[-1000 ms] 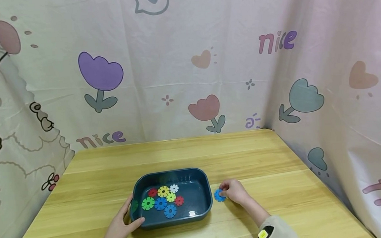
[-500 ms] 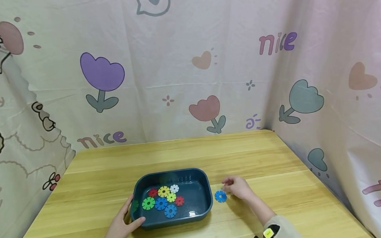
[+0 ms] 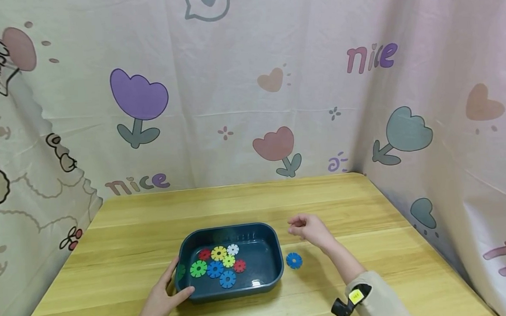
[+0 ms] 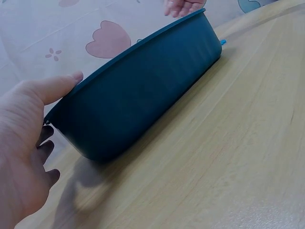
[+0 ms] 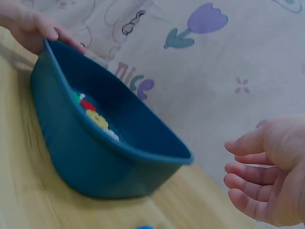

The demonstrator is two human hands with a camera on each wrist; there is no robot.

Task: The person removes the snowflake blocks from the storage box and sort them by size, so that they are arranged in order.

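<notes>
My left hand (image 3: 159, 299) holds the dark blue plastic tray (image 3: 264, 260) at its left end. In the left wrist view its thumb (image 4: 59, 88) lies on the rim and the other fingers are at the outer side. Beside the tray's right end, a blue notched disc (image 3: 289, 261) lies flat on the table. My right hand (image 3: 311, 229) hovers above and behind that disc, touching nothing. Its fingers (image 5: 252, 188) are loosely bent with nothing between them in the right wrist view.
Inside the tray lie several notched discs, among them a green disc (image 3: 194, 269), a yellow disc (image 3: 215, 255), a red disc (image 3: 240, 265) and a white disc (image 3: 229, 250). The wooden table (image 3: 337, 206) meets a printed cloth (image 3: 215, 83) behind and at both sides.
My right hand has let go of the blue disc and lifted up and away from it. The disc stays on the table; the left hand and tray hold still.
</notes>
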